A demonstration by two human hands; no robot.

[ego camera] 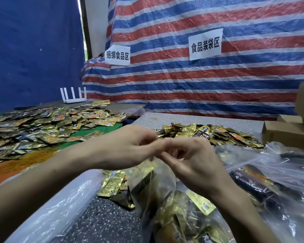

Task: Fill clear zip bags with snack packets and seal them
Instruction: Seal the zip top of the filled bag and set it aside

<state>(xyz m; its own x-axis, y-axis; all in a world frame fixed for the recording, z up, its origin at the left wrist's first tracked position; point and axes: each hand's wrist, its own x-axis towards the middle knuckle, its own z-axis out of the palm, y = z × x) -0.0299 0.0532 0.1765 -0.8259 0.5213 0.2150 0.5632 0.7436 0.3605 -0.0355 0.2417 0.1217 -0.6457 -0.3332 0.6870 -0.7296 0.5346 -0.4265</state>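
Observation:
A clear zip bag (153, 183) holding gold and black snack packets hangs below my two hands at the middle of the view. My left hand (126, 146) and my right hand (189, 158) meet above it, and both pinch the bag's top edge with fingers curled. Loose gold packets (112, 185) lie on the table just left of the bag. A pile of gold and black packets (214, 134) lies behind my hands. Filled clear bags (270, 181) are stacked at the right.
A second table at the left carries a wide spread of packets (42, 123) and a white router (74, 96). Cardboard boxes (288, 132) stand at the right edge. A striped tarp (182, 81) with two paper signs closes the back. A plastic sheet (60, 207) covers the near table edge.

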